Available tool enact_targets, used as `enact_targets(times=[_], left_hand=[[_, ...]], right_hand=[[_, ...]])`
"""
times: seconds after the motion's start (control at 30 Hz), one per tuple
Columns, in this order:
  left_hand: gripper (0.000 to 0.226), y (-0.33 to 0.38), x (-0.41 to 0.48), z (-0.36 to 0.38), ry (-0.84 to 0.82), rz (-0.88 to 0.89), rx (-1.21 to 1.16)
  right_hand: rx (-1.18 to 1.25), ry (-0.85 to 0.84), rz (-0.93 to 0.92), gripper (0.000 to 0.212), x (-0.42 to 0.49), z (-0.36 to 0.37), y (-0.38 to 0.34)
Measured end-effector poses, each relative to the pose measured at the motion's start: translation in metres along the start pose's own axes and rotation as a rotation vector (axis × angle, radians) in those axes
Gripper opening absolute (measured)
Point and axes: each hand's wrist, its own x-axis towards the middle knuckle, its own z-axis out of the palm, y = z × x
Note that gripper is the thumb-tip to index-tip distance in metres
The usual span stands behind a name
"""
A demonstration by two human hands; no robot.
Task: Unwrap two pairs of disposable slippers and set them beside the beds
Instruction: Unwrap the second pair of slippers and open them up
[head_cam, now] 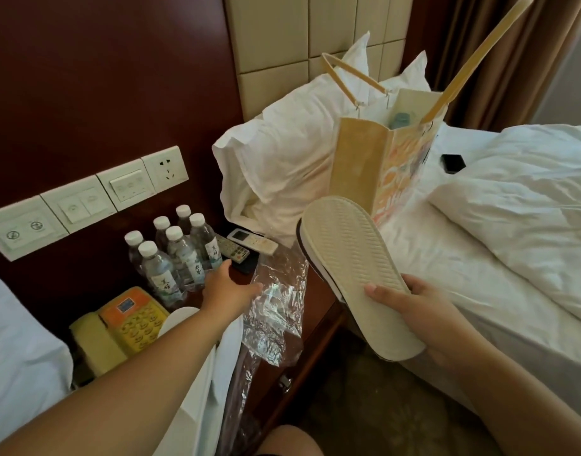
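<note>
On bed, paper bag [358,166] holds a bottle [399,120].

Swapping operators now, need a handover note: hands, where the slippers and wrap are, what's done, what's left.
Right hand: gripping unwrapped slippers by the heel end, sole up, above the gap between nightstand and right bed. It looks like a stacked pair, not certain.
Left hand: open, on the empty plastic wrapper draped over the nightstand edge.
More white items under the left forearm; wrapped or not, cannot tell.
Done: one wrapper off.
Left: set slippers beside the bed, deal with the second pair.
</note>
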Motion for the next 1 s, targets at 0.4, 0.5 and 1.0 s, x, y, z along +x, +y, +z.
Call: enact_targets(times=[0.4,0.5,1.0], left_hand=[[0.048,0.076,-0.123,-0.038,-0.587,0.200,-0.591],[0.049,0.079,-0.137,-0.049,-0.627,0.153,-0.764],[0.052,0.069,-0.177,-0.107,-0.505,0.383,-0.588]], right_hand=[[0.195,-0.101,0.067,0.028,-0.041,0.068,-0.033],[0.124,-0.064,0.046,0.044,-0.058,0.085,-0.036],[-0.383,-0.114,-0.268,0.098,-0.129,0.123,-0.074]])
